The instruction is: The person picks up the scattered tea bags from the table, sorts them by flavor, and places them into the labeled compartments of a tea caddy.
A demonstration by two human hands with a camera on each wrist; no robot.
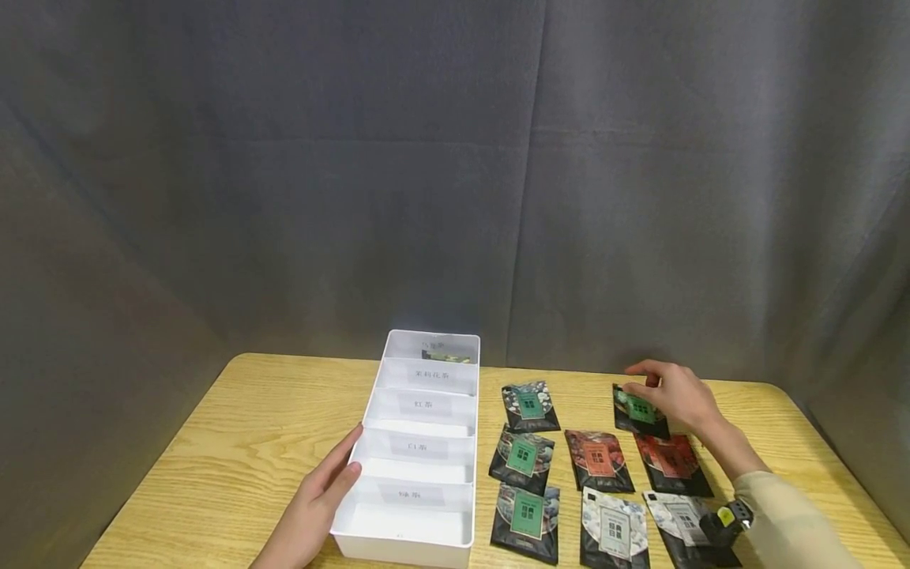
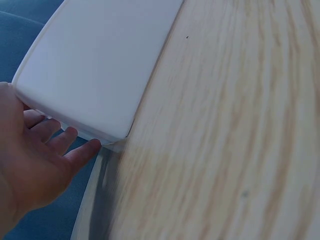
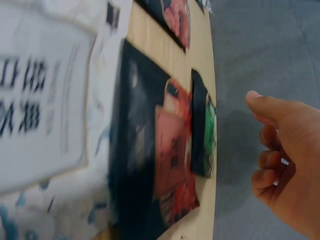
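Observation:
A white five-part organizer box (image 1: 401,551) lies lengthwise on the table, a paper label with printed characters in each compartment. My left hand (image 1: 313,502) rests against its left side, thumb and forefinger right at the rim; in the left wrist view, the fingers (image 2: 82,152) reach along the wall. Over a black packet with a green label (image 1: 640,409), at the far right, hovers my right hand (image 1: 678,395). Its fingers are loosely bent with nothing between them; the right wrist view shows a gap between that green-labelled packet (image 3: 210,132) and the thumb.
Three green-labelled packets (image 1: 526,518) form a column right of the box. Two red packets (image 1: 599,462) and two white ones (image 1: 614,528) lie farther right, partly under the right forearm. A yellow-and-dark packet (image 1: 446,358) sits in the farthest compartment. Grey curtain (image 1: 455,174) hangs behind the table.

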